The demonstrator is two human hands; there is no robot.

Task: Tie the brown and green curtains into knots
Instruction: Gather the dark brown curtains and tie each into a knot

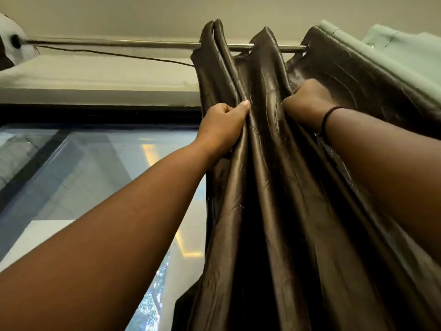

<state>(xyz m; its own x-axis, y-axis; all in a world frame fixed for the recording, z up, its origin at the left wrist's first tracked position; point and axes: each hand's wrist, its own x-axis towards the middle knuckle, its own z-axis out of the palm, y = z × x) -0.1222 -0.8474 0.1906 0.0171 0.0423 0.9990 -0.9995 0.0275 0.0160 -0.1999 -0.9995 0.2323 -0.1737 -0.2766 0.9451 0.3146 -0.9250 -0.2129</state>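
A shiny brown curtain [267, 177] hangs in deep folds from a metal rod [143, 43], seen from below. My left hand [223, 126] pinches a fold on the curtain's left side, thumb pressed against the fabric. My right hand [307, 103], with a dark band on the wrist, is closed on a fold further right and slightly higher. Both arms reach up. A pale green curtain [405, 51] hangs on the same rod at the upper right, partly behind the brown one.
A large window [78, 177] with a dark frame fills the left side. A thin dark cord [114, 54] runs under the rod. A white bracket or fitting [14, 41] holds the rod's left end. The ceiling is above.
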